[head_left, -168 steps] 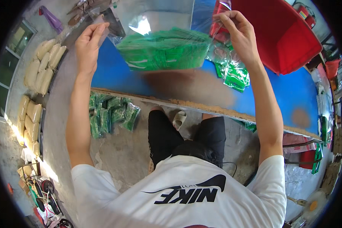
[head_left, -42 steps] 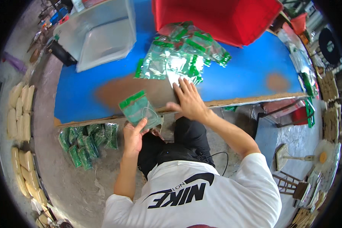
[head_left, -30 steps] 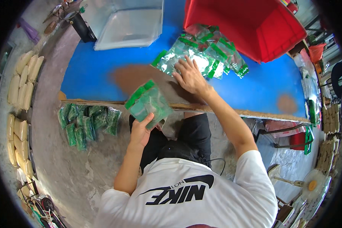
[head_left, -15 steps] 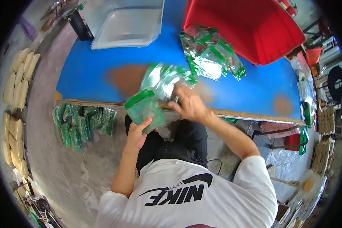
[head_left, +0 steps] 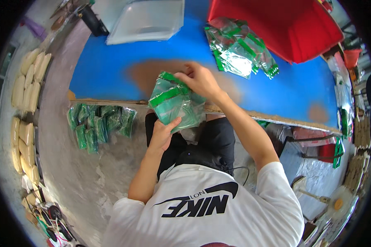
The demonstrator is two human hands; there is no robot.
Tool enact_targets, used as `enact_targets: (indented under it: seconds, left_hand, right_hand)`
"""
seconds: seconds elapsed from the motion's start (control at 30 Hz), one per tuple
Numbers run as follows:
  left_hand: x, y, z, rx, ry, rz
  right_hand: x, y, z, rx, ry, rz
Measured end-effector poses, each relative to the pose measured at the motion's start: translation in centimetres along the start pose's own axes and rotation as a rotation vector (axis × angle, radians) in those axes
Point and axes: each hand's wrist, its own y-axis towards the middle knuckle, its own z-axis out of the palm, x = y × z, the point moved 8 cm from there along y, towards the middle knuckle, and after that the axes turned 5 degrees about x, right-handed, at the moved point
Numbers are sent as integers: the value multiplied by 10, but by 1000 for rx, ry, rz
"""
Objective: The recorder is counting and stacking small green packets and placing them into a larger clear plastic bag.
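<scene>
My left hand (head_left: 163, 135) is closed on a small stack of clear plastic bags (head_left: 177, 108) with green top bands, its thumb on the front bag. The stack is fanned out, tilted over the table's near edge. My right hand (head_left: 201, 81) is at the upper right corner of a rear bag, fingers bent in and thumb against it, pinching its edge. The fingertips are partly hidden. Farther right on the blue table (head_left: 111, 78) lies a loose pile of similar green-banded bags (head_left: 240, 52).
A red bin (head_left: 276, 24) lies tipped behind the pile. Stacked clear plastic sheets (head_left: 146, 24) and a black cylinder (head_left: 92, 20) stand at the far left. Green packets (head_left: 97, 127) sit below the table edge at left. A fan (head_left: 338, 203) is at lower right.
The bags that lay on the table under my right hand are now gathered with those in my left hand. My right hand has moved up to their top edge. The whole view has shifted slightly.
</scene>
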Motion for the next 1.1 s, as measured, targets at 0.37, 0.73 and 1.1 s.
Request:
enact_targets:
  seconds: [0.37,0.73,1.1]
  left_hand:
    - [2,-10,-2,39,-18,-29]
    - [-12,-5,-36,-48,27,-74]
    - [12,-7,47,44,69,-124]
  right_hand:
    - [-39,-62,-94,125,612,375]
    - [-298,-430,-150,-534,787,1345]
    - [-372,-353,-142,-250,747,1173]
